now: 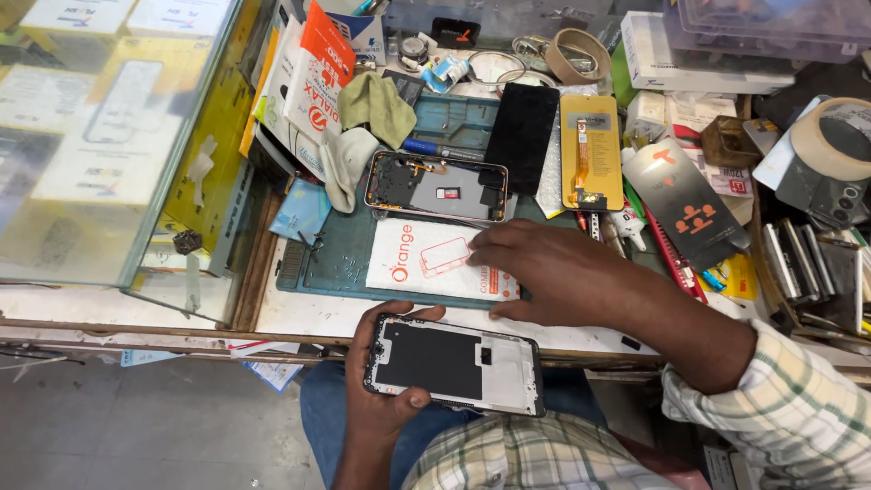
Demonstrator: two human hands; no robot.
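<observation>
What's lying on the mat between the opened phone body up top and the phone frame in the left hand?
In the head view, a white packet with orange print lies between the opened phone body and the phone frame; the right hand rests on it.

Left hand (386, 381): raised from the lower edge of the view, forearm bare and near vertical, palm turned up and toward the body. The fingers (413, 397) curl closed in a grip — thumb lying along the upper edge, fingertips wrapped round the lower edge.

Right hand (544, 268): extended forward and to the left, palm down, back of the hand facing the camera. Its fingers are spread slightly and lie flat, tips pointing left, not closed on anything. The right forearm runs diagonally from the lower right — bare to just past the wrist, then covered by a rolled checked sleeve.
</observation>
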